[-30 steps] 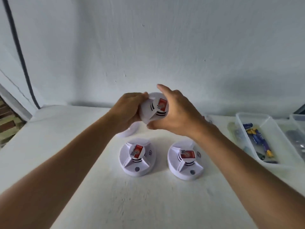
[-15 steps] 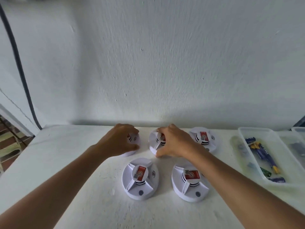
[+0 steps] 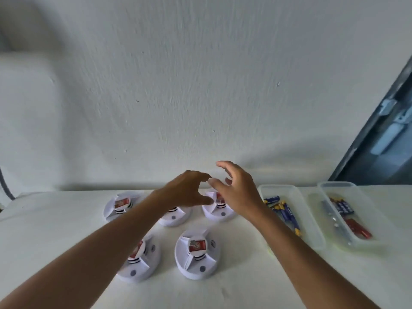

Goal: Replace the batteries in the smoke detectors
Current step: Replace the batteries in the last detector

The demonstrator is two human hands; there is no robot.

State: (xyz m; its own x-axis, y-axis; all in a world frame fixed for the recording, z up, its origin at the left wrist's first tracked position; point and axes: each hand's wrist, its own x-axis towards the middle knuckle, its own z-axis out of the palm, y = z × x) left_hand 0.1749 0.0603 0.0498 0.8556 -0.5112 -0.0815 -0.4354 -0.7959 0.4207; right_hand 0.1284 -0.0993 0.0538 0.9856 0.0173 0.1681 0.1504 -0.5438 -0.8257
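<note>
Lying below empty grips (image 3: pixel 236 188): detectors (image 3: pixel 219 209) (five)

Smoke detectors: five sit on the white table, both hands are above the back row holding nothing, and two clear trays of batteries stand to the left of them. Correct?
Not quite. In the head view the two clear trays stand to the right of the smoke detectors, not the left. The rest holds: five detectors on the white table, left hand and right hand empty.

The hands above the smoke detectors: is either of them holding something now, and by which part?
Nothing is held. The left hand and the right hand hover with loose fingers above the back row of smoke detectors.
</note>
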